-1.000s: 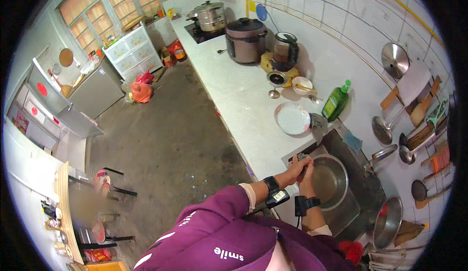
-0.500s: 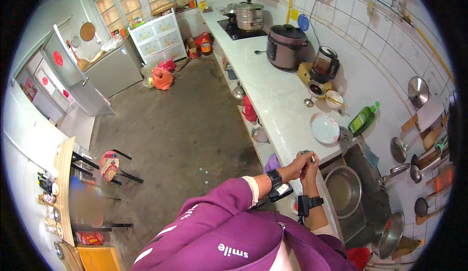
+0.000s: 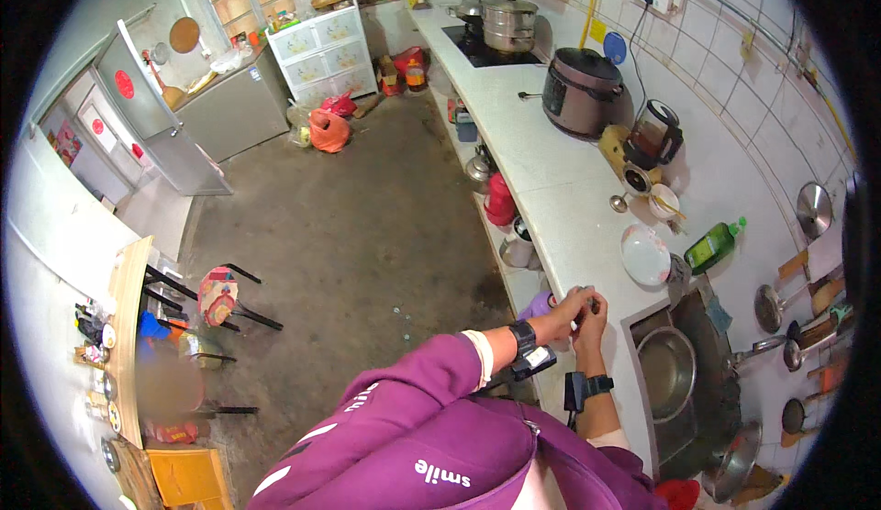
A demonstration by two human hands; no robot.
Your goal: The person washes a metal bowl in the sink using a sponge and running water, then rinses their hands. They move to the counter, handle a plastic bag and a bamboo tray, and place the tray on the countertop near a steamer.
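Observation:
Above the counter's front edge, beside the sink, my left hand [image 3: 566, 314] and my right hand [image 3: 592, 324] are brought together with bent fingers. A small dark object seems to sit at the fingertips, with a tiny white spot below it; both are too small to name. Dark straps with small boxes go round both wrists. A steel basin [image 3: 667, 374] rests in the sink [image 3: 702, 418] to the right of my hands. Just beyond them on the counter lies a white plate with a patterned rim [image 3: 645, 255].
Along the white counter [image 3: 551, 166] stand a green soap bottle [image 3: 716, 246], a glass kettle [image 3: 653, 134], a pressure cooker [image 3: 580, 93] and a steamer pot [image 3: 509, 24]. Utensils hang on the tiled wall. A round stool [image 3: 218, 296] and a table [image 3: 128, 327] are at the left.
The whole view has swung slightly, so the room sits further right in the picture. My hands remain together near the counter edge; their fingers have shifted a little.

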